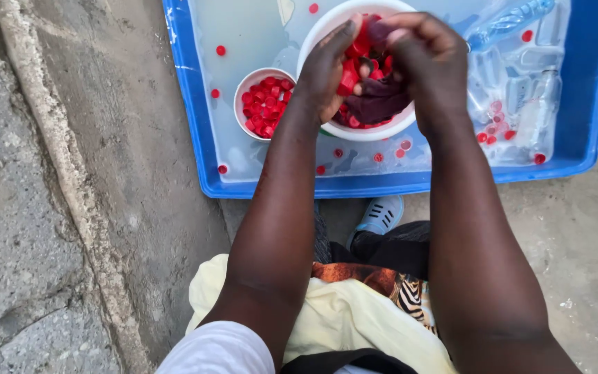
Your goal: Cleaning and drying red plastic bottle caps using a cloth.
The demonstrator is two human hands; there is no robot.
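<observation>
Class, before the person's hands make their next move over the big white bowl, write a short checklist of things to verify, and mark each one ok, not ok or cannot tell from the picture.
1. Both hands over the large white round bowl: ok; left hand and right hand are above it.
2. Dark purple cloth in the bowl, among the red plastic bottle caps: ok.
3. Which hand grips the cloth: cannot tell; the fingers overlap.
4. Small white bowl of red caps upright in the water: ok.
5. All caps contained: not ok; loose red caps float in the blue plastic tub.
6. Clear plastic bottles away from the hands: ok.
</observation>
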